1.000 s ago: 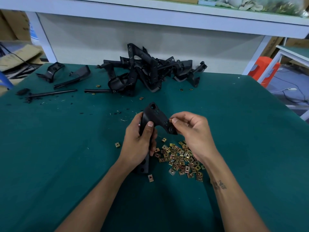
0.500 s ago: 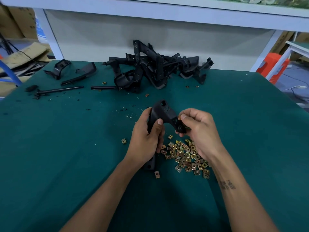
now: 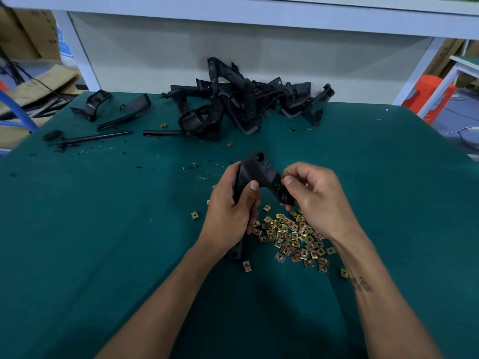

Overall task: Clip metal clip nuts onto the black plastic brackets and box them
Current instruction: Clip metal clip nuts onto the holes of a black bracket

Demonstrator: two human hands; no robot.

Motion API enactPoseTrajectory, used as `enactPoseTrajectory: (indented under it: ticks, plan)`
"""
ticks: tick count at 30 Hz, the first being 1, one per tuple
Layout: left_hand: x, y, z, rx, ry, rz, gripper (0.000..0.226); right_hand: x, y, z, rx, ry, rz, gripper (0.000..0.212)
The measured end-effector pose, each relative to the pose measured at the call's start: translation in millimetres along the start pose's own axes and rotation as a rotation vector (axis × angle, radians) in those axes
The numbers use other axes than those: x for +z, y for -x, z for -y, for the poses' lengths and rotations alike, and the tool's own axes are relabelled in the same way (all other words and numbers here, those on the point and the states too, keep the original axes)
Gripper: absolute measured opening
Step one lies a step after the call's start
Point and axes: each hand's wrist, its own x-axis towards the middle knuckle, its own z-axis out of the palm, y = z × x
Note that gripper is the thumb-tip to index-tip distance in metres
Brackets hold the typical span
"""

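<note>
Left hand [image 3: 228, 216] wrapped around black bracket [image 3: 261, 174]; right hand [image 3: 316, 200] pinches a clip nut [image 3: 283, 181] against it

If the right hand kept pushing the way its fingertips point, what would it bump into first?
The right hand points leftward at the black bracket held by the left hand; its fingers already seem to touch the bracket's edge, though depth is unclear.

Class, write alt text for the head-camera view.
The left hand grips a black plastic bracket while the right hand pinches its end, above a pile of metal clip nuts on a green table.
</note>
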Motion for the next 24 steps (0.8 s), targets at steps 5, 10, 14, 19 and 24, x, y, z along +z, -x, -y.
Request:
enactPoseTrajectory:
  ticks: [5,10,14,19,24]
  plan:
    - [0.5,0.8,-1.2,0.000,-0.016,-0.024,0.016,1.9,0.8,-0.7,-0.028,0.066,0.003,0.022]
    - [4.3,1.5,-1.5,-0.002,-0.015,-0.121,0.008,31.8,5.5,4.5,0.036,-0.071,-0.220,0.023]
    - [3.4,1.3,0.4,0.007,-0.021,-0.201,0.003,50.2,11.6,6.3,-0.007,-0.070,-0.174,0.022]
    - [3.2,-1.8,-0.9,-0.052,0.031,-0.160,0.007,27.5,-0.7,-2.8,0.055,-0.158,-0.139,0.027]
    - [0.0,-3.5,1.7,-0.117,0.032,-0.165,0.009,21.6,-9.1,-27.4,0.105,0.152,-0.158,0.030]
